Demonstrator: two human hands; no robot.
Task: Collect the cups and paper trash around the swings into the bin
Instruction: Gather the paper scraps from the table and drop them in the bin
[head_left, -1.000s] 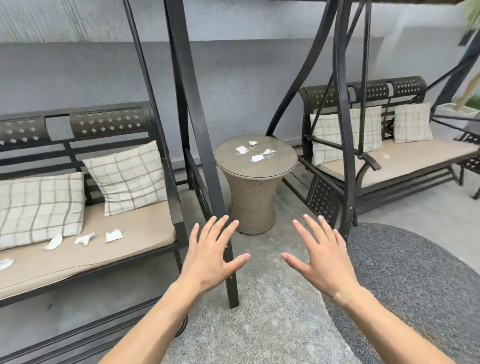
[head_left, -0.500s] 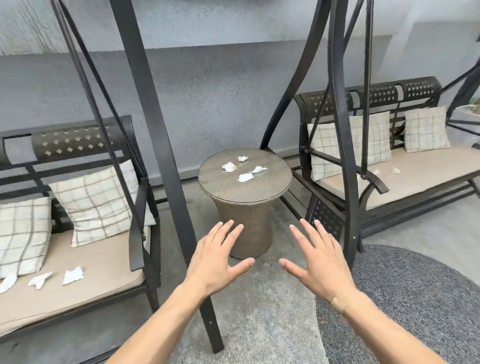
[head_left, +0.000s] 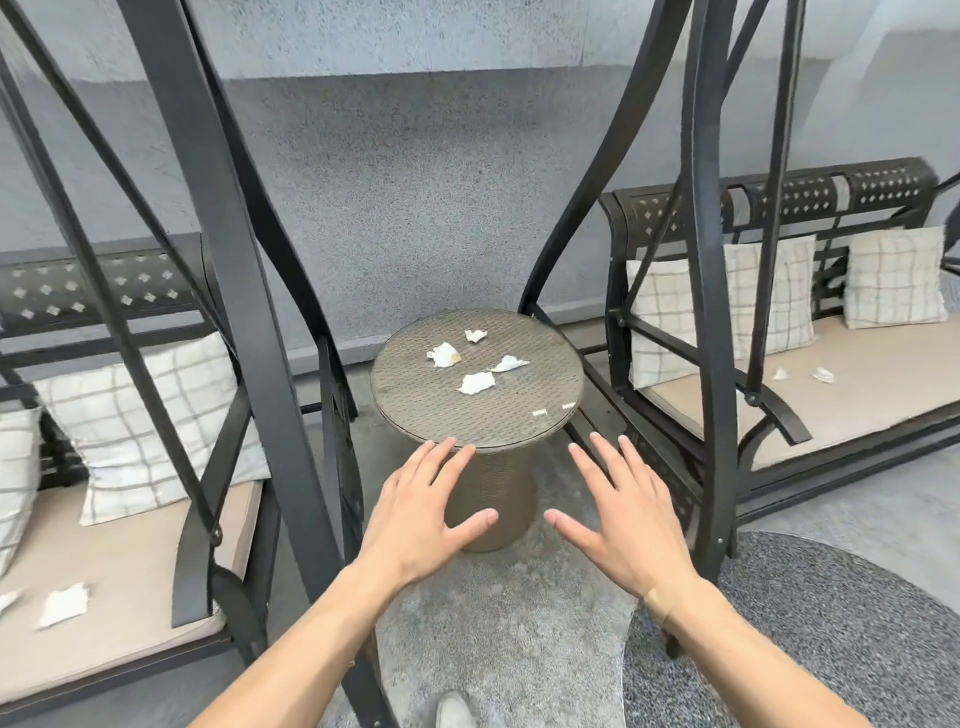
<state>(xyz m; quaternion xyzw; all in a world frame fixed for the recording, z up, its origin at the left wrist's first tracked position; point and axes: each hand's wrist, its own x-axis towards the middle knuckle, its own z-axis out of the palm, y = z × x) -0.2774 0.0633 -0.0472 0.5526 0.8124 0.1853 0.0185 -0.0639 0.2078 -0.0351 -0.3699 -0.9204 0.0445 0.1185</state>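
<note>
Several crumpled white paper scraps (head_left: 476, 383) lie on a round wicker side table (head_left: 415, 405) that stands between two swing benches. More paper scraps (head_left: 63, 604) rest on the left swing's cushion, and two small paper bits (head_left: 823, 374) lie on the right swing's cushion. My left hand (head_left: 415, 514) hovers in front of the table's near edge, fingers spread, holding nothing. My right hand (head_left: 618, 514) is beside it, also spread and empty. No cup and no bin is in view.
The left swing's black metal frame post (head_left: 228, 291) slants down just left of my left arm. The right swing's post (head_left: 709, 312) stands right of my right hand. Checked pillows (head_left: 150, 426) sit on both benches. A dark round rug (head_left: 810, 644) covers the floor at lower right.
The view has moved closer to the wicker table, which now sits larger and central. Both hands stay spread and empty and now reach near the table's front edge.
</note>
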